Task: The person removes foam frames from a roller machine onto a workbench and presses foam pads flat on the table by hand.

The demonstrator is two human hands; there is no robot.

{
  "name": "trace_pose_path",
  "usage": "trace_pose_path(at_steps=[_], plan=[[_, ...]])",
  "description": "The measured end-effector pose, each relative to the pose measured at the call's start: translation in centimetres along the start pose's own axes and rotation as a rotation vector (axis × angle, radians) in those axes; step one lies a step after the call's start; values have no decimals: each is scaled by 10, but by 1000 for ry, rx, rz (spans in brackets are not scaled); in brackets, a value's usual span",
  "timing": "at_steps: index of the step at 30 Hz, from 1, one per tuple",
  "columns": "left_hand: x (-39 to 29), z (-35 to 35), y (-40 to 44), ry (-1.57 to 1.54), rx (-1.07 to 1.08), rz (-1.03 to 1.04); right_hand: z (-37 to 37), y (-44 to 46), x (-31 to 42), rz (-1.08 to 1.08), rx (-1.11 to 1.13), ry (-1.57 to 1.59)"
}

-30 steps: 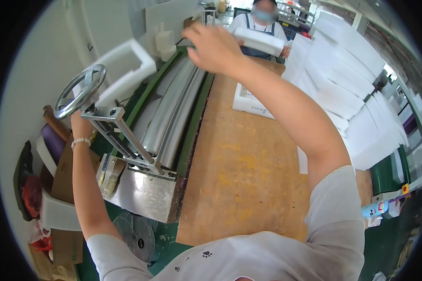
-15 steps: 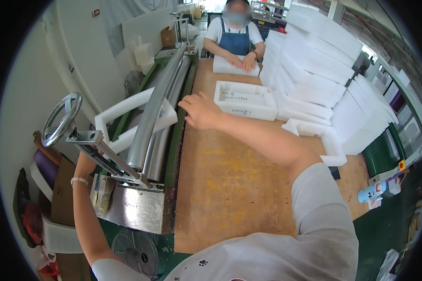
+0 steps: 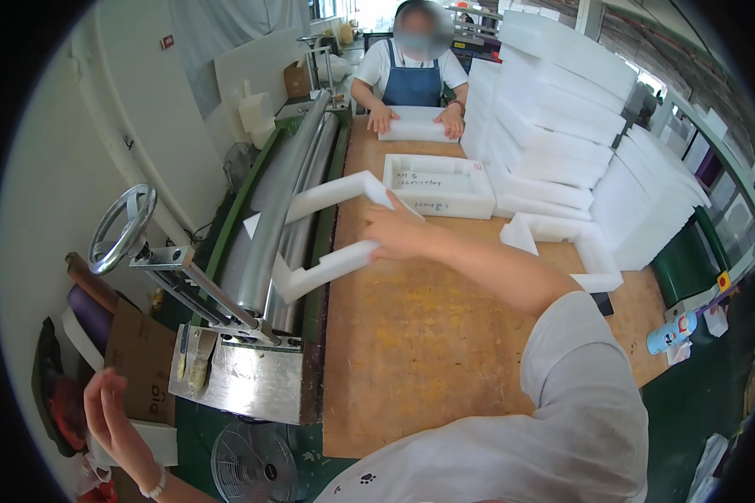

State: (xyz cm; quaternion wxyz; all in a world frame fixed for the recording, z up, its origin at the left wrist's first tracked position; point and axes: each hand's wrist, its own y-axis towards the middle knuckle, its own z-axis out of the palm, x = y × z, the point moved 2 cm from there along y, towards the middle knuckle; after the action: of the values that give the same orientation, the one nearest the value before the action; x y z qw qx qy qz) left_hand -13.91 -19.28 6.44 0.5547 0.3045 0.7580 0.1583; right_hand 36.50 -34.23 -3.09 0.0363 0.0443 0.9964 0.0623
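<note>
My right hand grips the near end of a white foam frame, fingers closed round its side. The frame lies partly over the table and partly in the roller machine, passing beneath the upper metal roller, which hides some of it. My left hand is raised at the lower left, beside the machine's steel end. Its fingers are stretched out with nothing in them.
A foam tray with handwriting and another foam frame lie on the wooden table. Tall foam stacks stand at right. Opposite, a co-worker rests both hands on a foam block. A handwheel juts out at left.
The foam frame has come rightward through the rollers, and my right hand has taken hold of it. My left hand has moved down and away from the machine. The co-worker's hands have spread apart.
</note>
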Motion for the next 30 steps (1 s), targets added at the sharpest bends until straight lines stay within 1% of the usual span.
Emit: trace_pose_path(at_steps=[2, 4, 5, 7, 9, 10, 12, 13, 14, 15, 16, 17, 19, 20, 22, 23, 27, 28, 29, 30], plan=[[-7, -6, -13, -391, 142, 125, -11, -29, -13, 63, 16, 0], [-22, 6, -27, -476, 283, 261, -30, -60, -22, 161, -20, 170], [-18, 7, -35, -478, 284, 269, -35, -74, -29, 228, -46, 248], [-10, 8, -50, -699, 420, 296, -44, -103, -41, 240, -109, 322], [-37, 19, -56, -807, 541, 238, -54, -135, -48, 264, -207, 719], [-36, 23, -62, -805, 543, 238, -54, -149, -44, 265, -208, 721], [-25, 42, -80, -1150, 651, 292, -41, -180, -24, 528, -249, 1129], [-21, 56, -86, -1348, 730, 275, -16, -191, -8, 543, -321, 1285], [-20, 70, -93, -1549, 810, 254, 11, -193, 8, 317, -417, 1454], [-35, 89, -104, -1721, 773, 192, 23, -195, 31, 279, -411, 1396], [-45, 113, -108, -1853, 874, 173, 33, -196, 56, 248, -407, 1340], [-52, 135, -111, -1986, 980, 149, 43, -195, 78, 360, -372, 1656], [-60, 165, -125, -1982, 1073, 71, 83, -191, 104, 635, -332, 2181], [-66, 179, -130, -1998, 1124, 60, 90, -192, 110, 535, -343, 2329], [-74, 202, -142, -1948, 1260, 1, 98, -196, 118, 544, -315, 2479], [-73, 209, -145, -1963, 1307, -16, 93, -210, 117, 566, -374, 2479], [-62, 227, -148, -1944, 1345, -120, 54, -255, 112, 806, 398, 2052], [-69, 235, -148, -1948, 1373, -132, 26, -276, 98, 610, 473, 1760], [-82, 246, -149, -1950, 1380, -149, 9, -293, 70, 267, 403, 1353], [-97, 256, -150, -1949, 1384, -165, -38, -312, 48, 275, 277, 1377]])
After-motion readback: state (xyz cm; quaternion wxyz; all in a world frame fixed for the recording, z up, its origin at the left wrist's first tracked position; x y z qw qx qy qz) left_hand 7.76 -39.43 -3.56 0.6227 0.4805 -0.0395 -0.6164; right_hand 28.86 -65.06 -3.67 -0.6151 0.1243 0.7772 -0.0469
